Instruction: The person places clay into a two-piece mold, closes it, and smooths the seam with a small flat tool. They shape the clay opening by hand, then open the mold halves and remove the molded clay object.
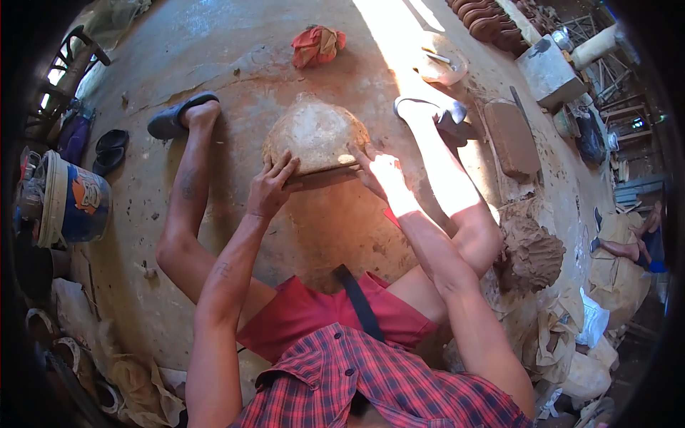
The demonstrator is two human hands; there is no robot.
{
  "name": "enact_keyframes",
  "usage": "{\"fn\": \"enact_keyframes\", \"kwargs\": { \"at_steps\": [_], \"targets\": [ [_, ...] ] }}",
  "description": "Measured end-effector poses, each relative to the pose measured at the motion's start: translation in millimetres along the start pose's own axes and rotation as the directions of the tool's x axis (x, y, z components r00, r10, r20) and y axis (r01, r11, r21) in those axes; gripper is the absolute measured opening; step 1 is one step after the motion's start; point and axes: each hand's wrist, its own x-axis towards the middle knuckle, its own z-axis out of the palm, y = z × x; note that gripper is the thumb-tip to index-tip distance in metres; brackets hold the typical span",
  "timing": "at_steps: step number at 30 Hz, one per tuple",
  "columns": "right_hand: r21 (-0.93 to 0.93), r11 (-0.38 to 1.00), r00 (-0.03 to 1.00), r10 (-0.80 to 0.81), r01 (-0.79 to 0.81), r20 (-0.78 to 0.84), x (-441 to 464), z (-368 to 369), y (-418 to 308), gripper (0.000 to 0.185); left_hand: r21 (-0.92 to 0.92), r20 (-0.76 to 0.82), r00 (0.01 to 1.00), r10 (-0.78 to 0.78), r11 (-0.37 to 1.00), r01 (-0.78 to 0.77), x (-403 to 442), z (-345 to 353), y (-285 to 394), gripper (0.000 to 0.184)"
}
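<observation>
Far to the left of the hands, a white-and-blue bucket (80, 198) with an orange print stands on the floor (214, 246); dark slippers (110, 151) lie between it and the left foot (203, 113), which wears a dark clog (165, 125).

The left forearm (230, 267) rises from the near side and leans slightly right, the wrist almost straight. The left hand (271, 187) is palm down, fingers a little spread over the near left corner of a rounded, pale-topped slab (314, 135), its thumb pointing right along the lower edge, so that the corner is pinched between them.

The slab sits in front of and between the hands, its straight edge toward the person and its rounded side away. Beyond it lies a crumpled red cloth (318, 47).

The right forearm (437, 246) slants up and to the left. The right hand (384, 175) is turned inward, fingers slightly apart on the near right corner of the slab; glare and the angle hide whether the thumb closes beneath.

Ahead and to the right of this hand is a round dish (441, 71) with a light stick-like piece across it. Further right lie a flat brown block (511, 139) and, nearer the person, a rough mound of clay (531, 250). At the far right, another person's bare leg (619, 250) shows.
</observation>
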Motion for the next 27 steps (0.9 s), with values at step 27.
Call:
{"fn": "enact_keyframes", "kwargs": {
  "at_steps": [27],
  "targets": [
    [-0.144, 0.973, 0.982, -0.187, 0.181, -0.029, 11.6, -23.2, -25.3, 0.071, 0.131, 0.075, 0.996, 0.048, 0.99, -0.058, 17.3, -7.5, 18.6, 0.064]
  ]
}}
